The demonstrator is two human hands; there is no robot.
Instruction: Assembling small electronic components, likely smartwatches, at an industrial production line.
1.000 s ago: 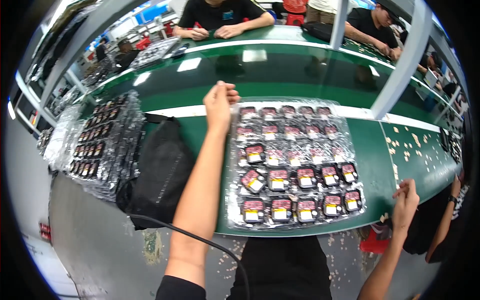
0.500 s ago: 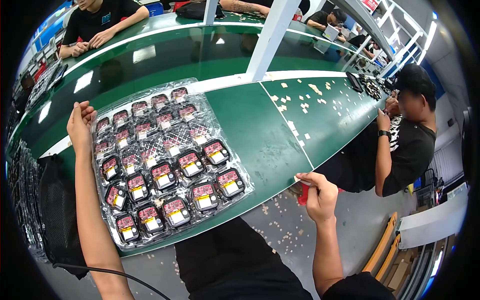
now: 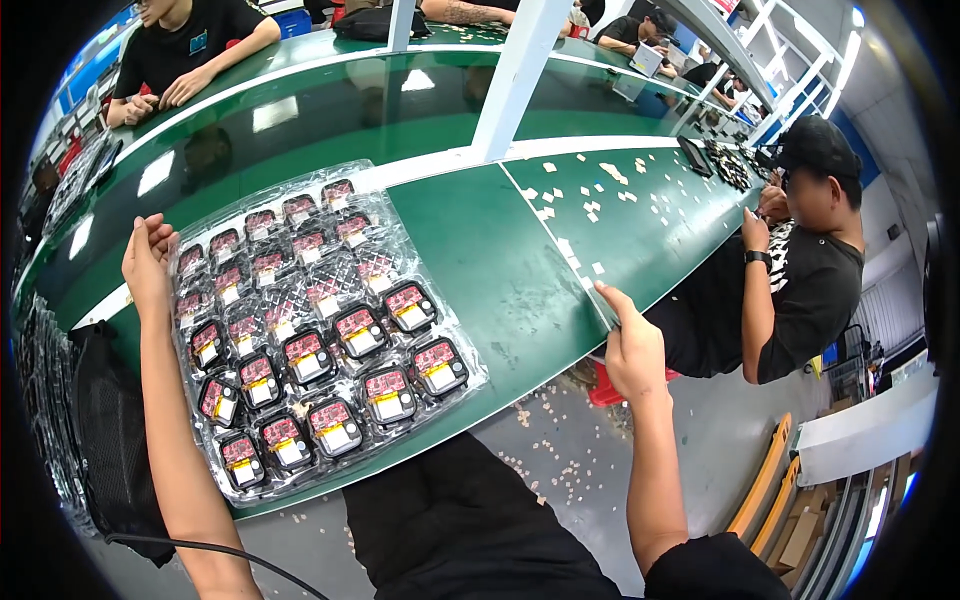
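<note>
A clear plastic tray [image 3: 425, 262] lies on the green bench before me. Rows of small square black-rimmed devices [image 3: 334, 427] with red circuit boards and white and yellow parts fill it. Plastic film covers some of the rear ones. Beside the tray's far left edge is my left hand [image 3: 150, 255], its fingers loosely curled and apart, with nothing visible in them. My right hand [image 3: 634, 345] is at the bench's near edge, to the right of the tray. Its index finger points toward small pale pieces [image 3: 599, 268] on the bench; the other fingers are curled and partly hidden.
Scattered pale pieces [image 3: 592, 207] lie on the bench to the right, and more on the floor [image 3: 560, 470]. A white post [image 3: 515, 85] rises behind the tray. A co-worker [image 3: 800, 260] sits at right. A dark mesh bag [image 3: 118, 430] and cable [image 3: 225, 550] are at left.
My right hand has moved up toward the bench. Its earlier pinch on a small pale piece has loosened, and the index finger now points out. The view has shifted slightly.
</note>
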